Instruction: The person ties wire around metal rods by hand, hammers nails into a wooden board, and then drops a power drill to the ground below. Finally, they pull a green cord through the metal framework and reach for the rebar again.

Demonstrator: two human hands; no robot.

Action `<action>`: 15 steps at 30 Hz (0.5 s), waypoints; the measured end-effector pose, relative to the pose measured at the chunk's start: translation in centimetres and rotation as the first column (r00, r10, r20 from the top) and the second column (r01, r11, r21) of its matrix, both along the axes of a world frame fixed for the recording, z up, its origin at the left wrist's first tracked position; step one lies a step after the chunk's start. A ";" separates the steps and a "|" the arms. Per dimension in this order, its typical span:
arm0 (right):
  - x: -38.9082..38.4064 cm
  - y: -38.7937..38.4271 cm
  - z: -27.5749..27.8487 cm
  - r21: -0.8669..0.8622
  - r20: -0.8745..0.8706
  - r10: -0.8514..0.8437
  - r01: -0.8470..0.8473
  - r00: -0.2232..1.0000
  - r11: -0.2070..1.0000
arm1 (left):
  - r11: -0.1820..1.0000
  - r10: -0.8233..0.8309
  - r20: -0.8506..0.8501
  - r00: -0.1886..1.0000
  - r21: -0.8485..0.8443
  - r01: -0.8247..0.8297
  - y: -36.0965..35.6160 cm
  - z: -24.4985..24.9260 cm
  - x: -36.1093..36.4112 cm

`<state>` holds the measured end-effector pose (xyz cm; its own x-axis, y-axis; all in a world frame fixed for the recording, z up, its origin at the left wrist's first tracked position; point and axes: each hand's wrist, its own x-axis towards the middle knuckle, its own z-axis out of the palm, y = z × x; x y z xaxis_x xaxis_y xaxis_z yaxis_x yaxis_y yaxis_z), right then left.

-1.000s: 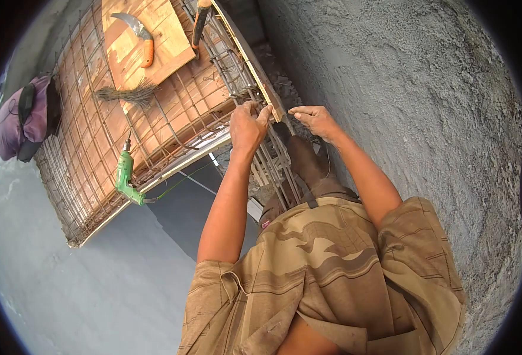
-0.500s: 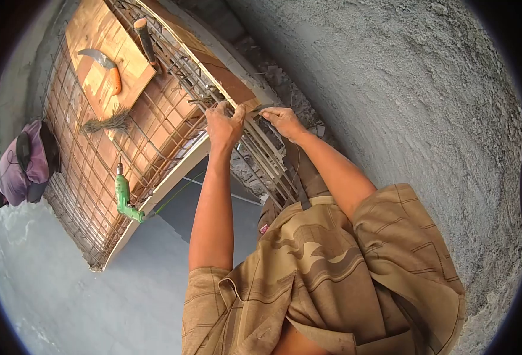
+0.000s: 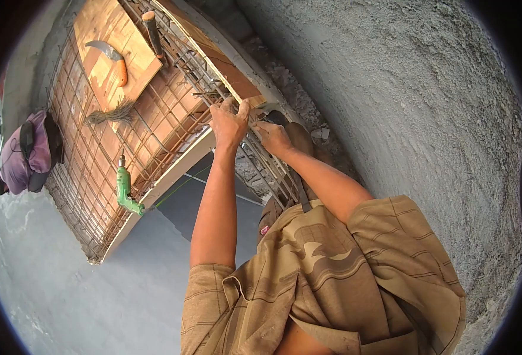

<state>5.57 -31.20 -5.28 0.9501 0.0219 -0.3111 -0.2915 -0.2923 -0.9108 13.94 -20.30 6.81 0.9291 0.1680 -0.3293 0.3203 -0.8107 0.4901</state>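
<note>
Obs.: rusty steel rebar cage [image 3: 154,124] lies flat over brown wooden formwork, top-left of view. Its near corner is at frame centre, next to the rough grey concrete wall [image 3: 427,106].

L hand [image 3: 228,123]: closed in a fist on a bar at the cage's near edge, thumb up, knuckles toward cam. L arm bare, nearly straight, reaching up and fwd from the shoulder.

R hand [image 3: 273,138]: fingers curled in tight, tips pressed against the L hand at the same bar. What it pinches is hidden. R arm bent at the elbow, forearm angled in from the right, so both wrists meet at one spot.

Worn tan patterned short-sleeve shirt [image 3: 332,278] fills the lower frame.

On the cage, well apart from the hands:
- pale plywood board [image 3: 137,56], w/ a curved steel sickle knife w/ orange handle [image 3: 112,58] lying on it
- bundle of thin dark wire lengths [image 3: 110,112], just beside the board's lower edge
- dark-handled tool [image 3: 152,32], at the board's right edge; head not clear
- green electric drill [image 3: 123,190], near the cage's lower edge, bit pointing up; markings too small to read

Purple cloth bundle [image 3: 27,154] at the cage's far-left end. Smooth grey floor [image 3: 65,284] below.
</note>
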 end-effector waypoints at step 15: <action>0.4 -1.2 2.0 -0.234 -0.028 0.230 -0.230 0.973 0.945 | 0.966 0.032 -0.326 0.945 0.251 0.053 -2.0 -0.4 2.8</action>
<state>5.99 -32.38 -3.28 0.9276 0.1662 -0.3346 -0.1920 -0.5561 -0.8087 16.74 -22.26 6.39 0.7806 0.2764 -0.5606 0.4177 -0.8979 0.1389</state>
